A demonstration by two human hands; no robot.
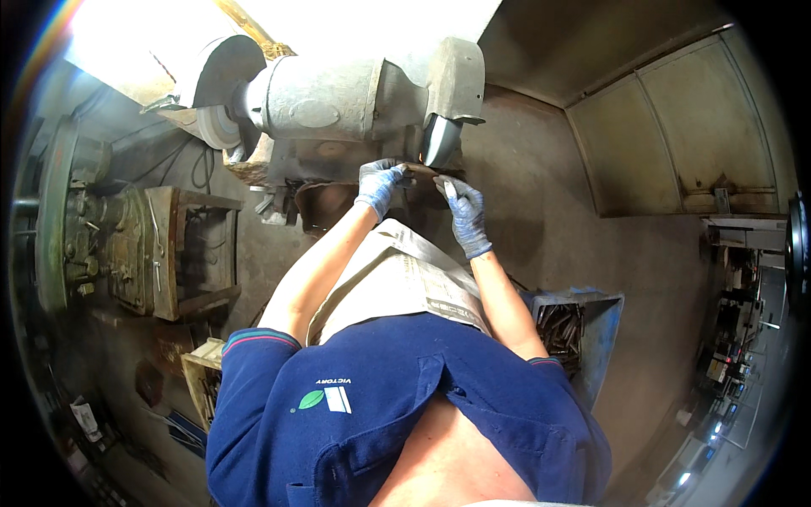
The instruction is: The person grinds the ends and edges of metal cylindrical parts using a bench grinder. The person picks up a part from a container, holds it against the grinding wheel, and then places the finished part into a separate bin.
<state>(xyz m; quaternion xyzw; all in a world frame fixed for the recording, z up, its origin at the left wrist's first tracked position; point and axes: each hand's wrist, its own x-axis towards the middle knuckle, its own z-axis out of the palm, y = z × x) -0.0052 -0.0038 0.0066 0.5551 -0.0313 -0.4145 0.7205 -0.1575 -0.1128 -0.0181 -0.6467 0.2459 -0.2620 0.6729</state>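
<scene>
A grey double-ended bench grinder stands in front of me. Its right wheel shows beneath the guard, with a small orange glow at its left side. Just below that wheel, a short, dark, narrow metal piece spans between my hands, against or very near the wheel; contact is hard to tell. My left hand, in a blue-grey glove, pinches its left end. On its right end are the fingers of my right hand, gloved likewise. A pale apron covers my lap.
Beside my right elbow sits a blue bin with many metal pieces. A wooden box is by my left elbow. Green machinery and a metal stand are at left. The grinder's left wheel is exposed.
</scene>
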